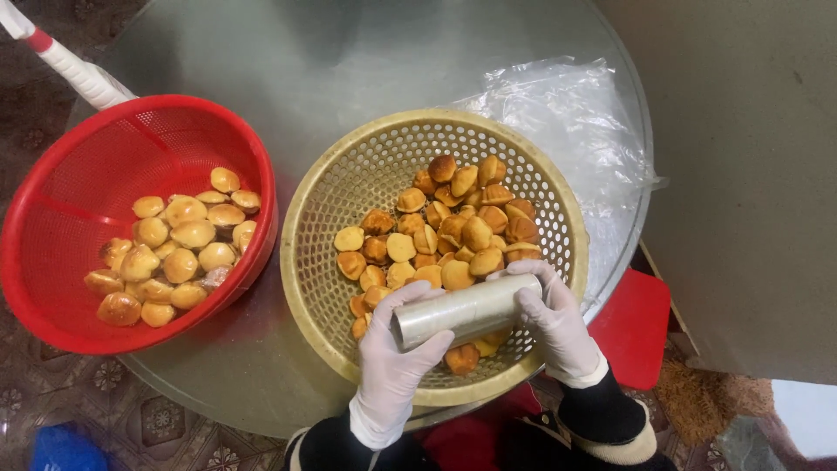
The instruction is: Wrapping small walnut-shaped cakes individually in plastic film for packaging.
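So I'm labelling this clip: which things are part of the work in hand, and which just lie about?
In hand:
left hand
right hand
roll of clear film, held by both
tan basket of small cakes

Lying about:
red basket of cakes
clear plastic bag
round table

I see the roll (466, 311) only in part: my left hand (394, 358) covers its near end, my right hand (554, 318) its far end. The roll and both hands hide several cakes (462, 231) in the tan basket (318, 262). The white pole (70, 65) is cut off at the top-left edge. The table's (331, 61) far rim lies beyond the top edge.
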